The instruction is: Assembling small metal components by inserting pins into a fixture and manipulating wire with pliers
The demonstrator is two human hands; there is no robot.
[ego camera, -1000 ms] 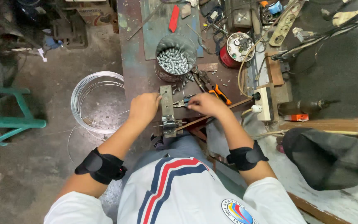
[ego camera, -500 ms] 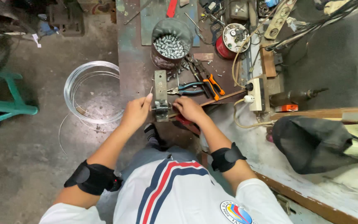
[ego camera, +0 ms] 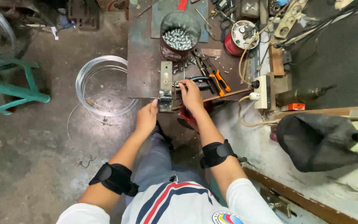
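Messy workbench [ego camera: 143, 62], grey floor. Wire coil [ego camera: 102, 85] lies left of bench. Small metal jig [ego camera: 165, 89] on bench edge. Left hand [ego camera: 146, 118] pinches thin wire [ego camera: 143, 98] beside jig. Right hand [ego camera: 191, 94] clenched on tool; cannot tell which. Wire may slip, poke fingers.

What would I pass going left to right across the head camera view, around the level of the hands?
Green stool → coil of wire → left hand → small metal jig → right hand → orange-handled pliers → white switch box → black bag.
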